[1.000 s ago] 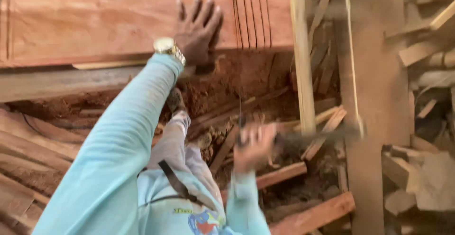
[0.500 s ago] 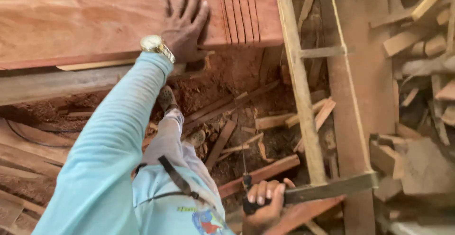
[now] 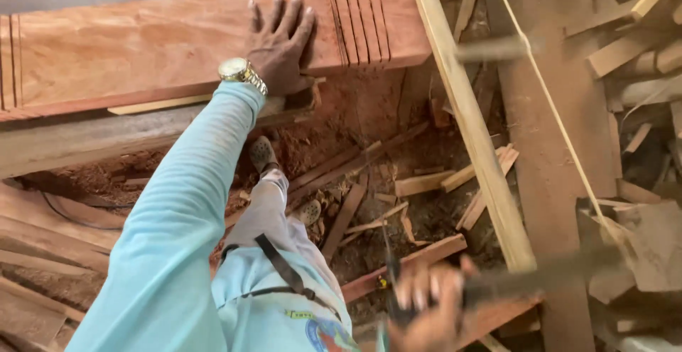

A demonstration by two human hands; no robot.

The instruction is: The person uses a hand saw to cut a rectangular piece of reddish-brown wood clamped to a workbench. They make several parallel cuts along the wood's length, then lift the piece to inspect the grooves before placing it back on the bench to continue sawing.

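The left hand (image 3: 278, 48) lies flat on the wooden beam (image 3: 163, 46) at twelve o'clock, just left of the saw cuts (image 3: 357, 22) across its top. At five o'clock the right hand (image 3: 425, 308) grips the frame saw (image 3: 472, 135), whose long rail runs up towards one o'clock. Between them, offcuts (image 3: 419, 181) lie on the floor (image 3: 355, 132) below the beam.

The reddish wooden beam (image 3: 163, 46) looks planed smooth and matt, with narrow grooves cut across it. The frame saw (image 3: 490, 181) is pale bare wood strung with light cord. A glossy gold metal wristwatch (image 3: 240, 72) shines above a soft pale-blue cloth sleeve (image 3: 177, 224), and rough splintered wood scraps (image 3: 419, 181) lie in reddish sawdust.
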